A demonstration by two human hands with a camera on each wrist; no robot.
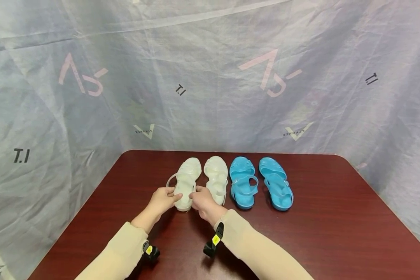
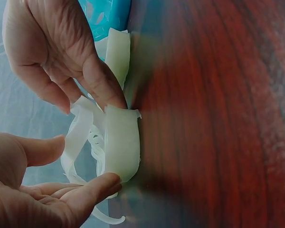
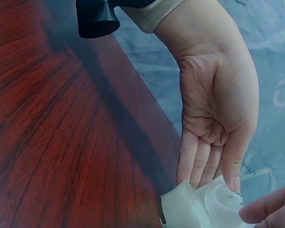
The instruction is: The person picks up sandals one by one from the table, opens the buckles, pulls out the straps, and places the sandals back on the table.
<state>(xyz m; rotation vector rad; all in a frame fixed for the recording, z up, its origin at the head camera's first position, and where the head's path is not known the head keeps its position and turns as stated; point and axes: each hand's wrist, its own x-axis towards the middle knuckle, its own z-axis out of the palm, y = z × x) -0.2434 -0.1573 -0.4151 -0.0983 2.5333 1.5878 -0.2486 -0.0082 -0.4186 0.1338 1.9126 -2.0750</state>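
Note:
A white sandal (image 1: 184,194) lies on the table between my two hands, its heel toward me. My left hand (image 1: 162,200) touches the left side of the heel. Its fingers look straight in the left wrist view, with the thumb raised apart by the strap. My right hand (image 1: 204,202) touches the right side, fingers extended along the heel and thumb at the upper edge in the right wrist view. The heel (image 2: 122,142) sits low on the tabletop. Right beside it lies the other white sandal (image 1: 216,175), partly behind my right hand.
Two blue sandals, one (image 1: 243,182) nearer and one (image 1: 276,182) farther right, stand in the same row, toes to the back. The dark red table (image 1: 336,217) ends at a grey printed cloth (image 1: 210,101). Wrist cameras hang under both sleeves.

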